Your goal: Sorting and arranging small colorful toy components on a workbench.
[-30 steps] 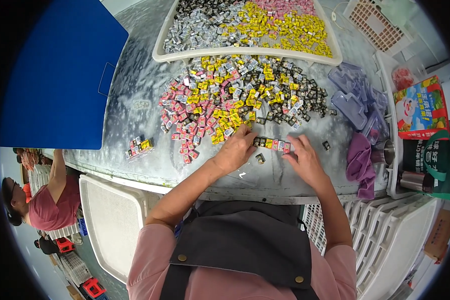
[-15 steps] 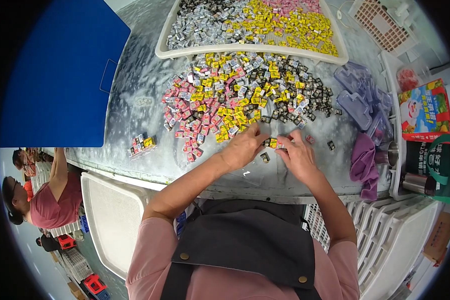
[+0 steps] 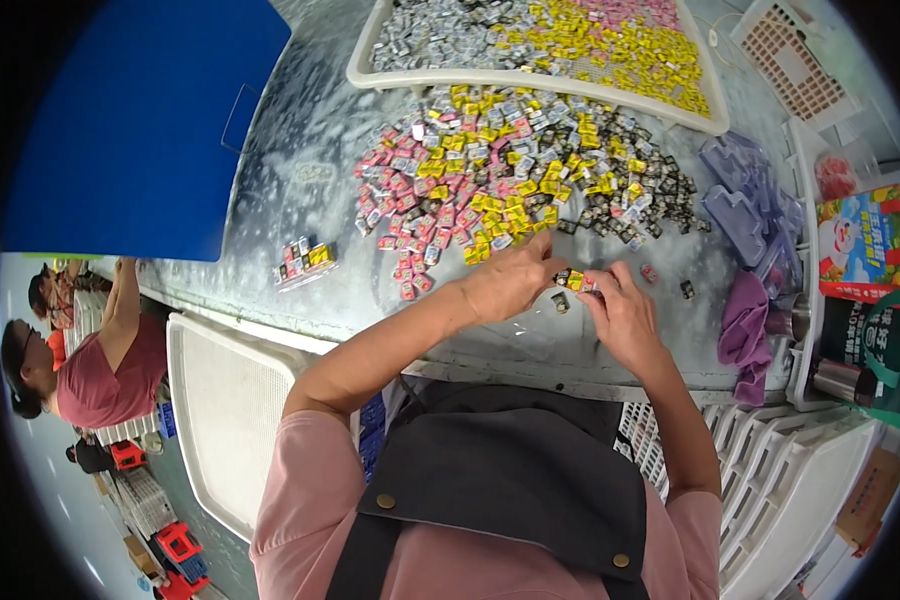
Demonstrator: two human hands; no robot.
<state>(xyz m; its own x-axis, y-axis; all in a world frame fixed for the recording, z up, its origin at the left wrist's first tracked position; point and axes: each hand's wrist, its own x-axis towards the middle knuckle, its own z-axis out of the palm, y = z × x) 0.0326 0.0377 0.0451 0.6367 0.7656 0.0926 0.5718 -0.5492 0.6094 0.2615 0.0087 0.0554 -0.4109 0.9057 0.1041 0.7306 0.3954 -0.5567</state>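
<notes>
A short row of small wrapped pieces (image 3: 576, 282), black, yellow and pink, lies between my two hands just above the table. My left hand (image 3: 513, 280) pinches its left end, and my right hand (image 3: 622, 312) grips the pink end. Just below the row lies a loose black piece (image 3: 560, 302). A single pink piece (image 3: 649, 273) and another black one (image 3: 687, 290) rest right of my right hand. Beyond my hands spreads a large mixed pile (image 3: 470, 190) of pink, yellow, silver and black pieces. A filled clear packet (image 3: 305, 263) sits off to the left.
Behind the pile stands a white tray (image 3: 540, 80) full of sorted pieces. Purple plastic molds (image 3: 738, 215), a purple cloth (image 3: 746, 335) and a metal cup (image 3: 785, 322) line the right side. A blue panel (image 3: 130, 130) fills the upper left; a co-worker (image 3: 110, 370) is below it.
The view has shifted, so the table contents appear farther right. Both hands still hold the row of pieces, with little change in their grip.
</notes>
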